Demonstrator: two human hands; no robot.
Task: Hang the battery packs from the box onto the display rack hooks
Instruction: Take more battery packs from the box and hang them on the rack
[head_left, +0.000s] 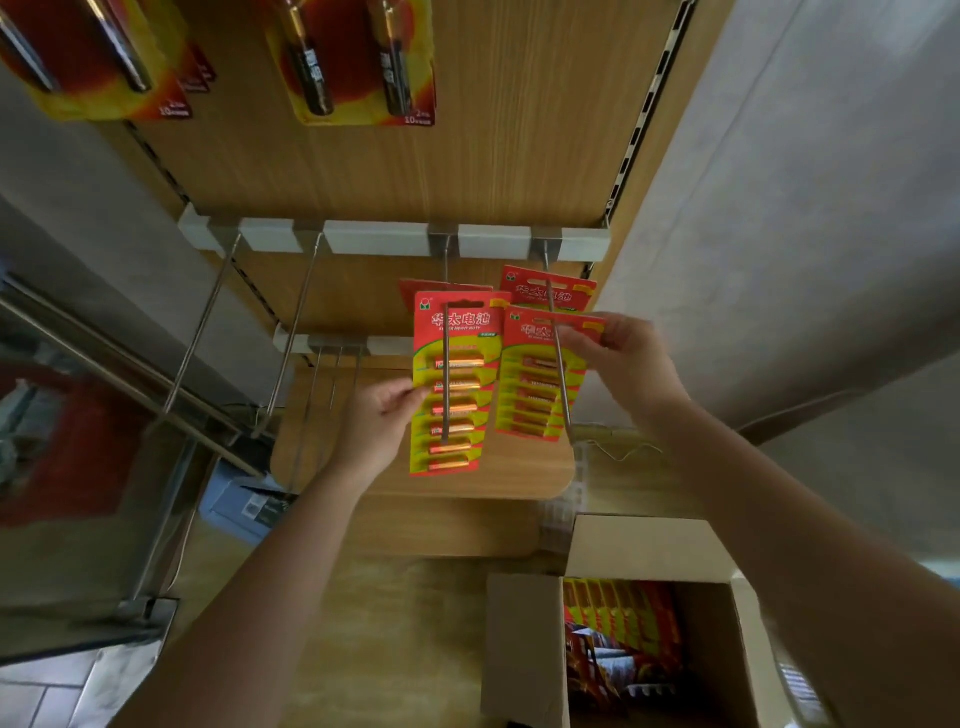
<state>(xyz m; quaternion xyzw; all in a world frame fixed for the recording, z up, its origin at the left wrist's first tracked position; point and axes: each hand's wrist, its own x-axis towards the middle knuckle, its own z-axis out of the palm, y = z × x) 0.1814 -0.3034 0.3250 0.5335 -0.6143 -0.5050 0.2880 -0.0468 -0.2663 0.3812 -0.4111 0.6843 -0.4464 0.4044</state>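
Step in hand: threading battery packs onto the hooks of the wooden display rack (467, 171); both hands are at work at mid-frame.

Left hand (382, 423): fingers curled, pinching the left edge of the front pack (451, 384). This pack sits just left of centre, hook (445, 374) running down across its face, so the card appears to be on the hook already. Another card edge shows behind its top.

Right hand (621, 358): thumb and fingers pinch the top right corner of the second pack (540, 379), right of centre. The right hook (561, 379) crosses this card too. A third pack (548, 293) hangs behind it, closer to the white rail (384, 238).

Orientation: both held packs have their long axis running up-down in the frame, red header with the hang slot toward the top, batteries lying crosswise in a column below. The second pack tilts slightly, its lower end swung left.

Judgement: next move calls for sliding each card back along its hook toward the rail, then letting go and reaching to the open cardboard box (524, 649) at lower right, where more packs stand on edge. Two hooks at left of the rail are bare.
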